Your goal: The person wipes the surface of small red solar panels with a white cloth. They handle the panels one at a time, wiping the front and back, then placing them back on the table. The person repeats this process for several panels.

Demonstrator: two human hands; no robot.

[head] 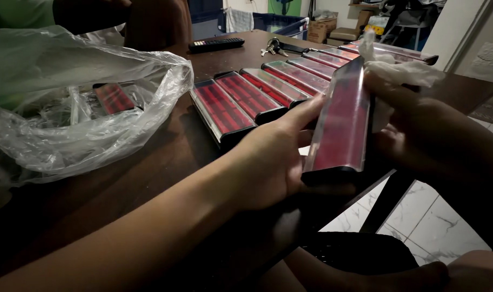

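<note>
My left hand [268, 162] grips the near end and left side of a long clear plastic box with red contents [341, 124], tilted up over the table's edge. My right hand [425, 135] is against the box's right side and holds a crumpled white cloth [400, 67] at its top end. Behind the box, a row of several similar red-filled boxes [257, 97] lies side by side on the dark wooden table [165, 157].
A big clear plastic bag [68, 108] at the left holds another red box [114, 98]. A remote control [216, 44] and a bunch of keys [273, 47] lie at the table's far side. Another person sits behind the bag. White tiled floor [419, 216] shows below.
</note>
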